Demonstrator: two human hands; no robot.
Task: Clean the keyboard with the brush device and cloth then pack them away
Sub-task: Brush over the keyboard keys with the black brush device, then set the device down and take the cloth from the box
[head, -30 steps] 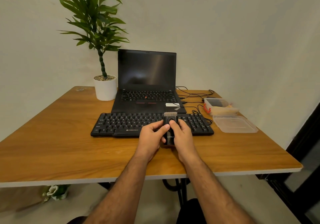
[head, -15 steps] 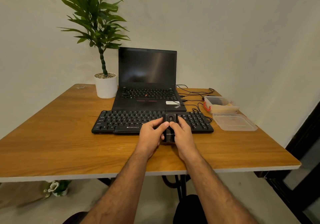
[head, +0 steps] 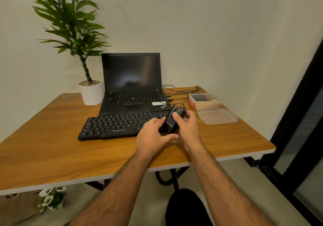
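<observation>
- Head view: the right hand (head: 187, 127) grips the black brush device (head: 172, 120), thumb pressed on the round button on its face, fingers (head: 189, 115) curled round its far side.
- Left hand (head: 152, 138) sits just beside the device's lower end; its fingers are loosely curled and its fingertips seem to touch the body. Whether it truly pinches the device I cannot tell.
- Device is held tilted, lifted over the right end of the keyboard (head: 115, 125); no bristles show at its top.
- Keyboard lies across the middle of the surface (head: 52, 138), in front of an open laptop (head: 132, 89).
- Near the right edge, towards the far corner, stand an open plastic box (head: 204, 101) and its lid (head: 217, 116), just beside each other.
- Cloth: something pale lies in the box, but I cannot tell what it is.
- Judgement: with the bristles out of sight, the step looks like stowing the device, though it could equally be readying it.
- Next move, if packing, calls for carrying it right, over the cables (head: 181, 92), and setting it into the box without tipping the box.
</observation>
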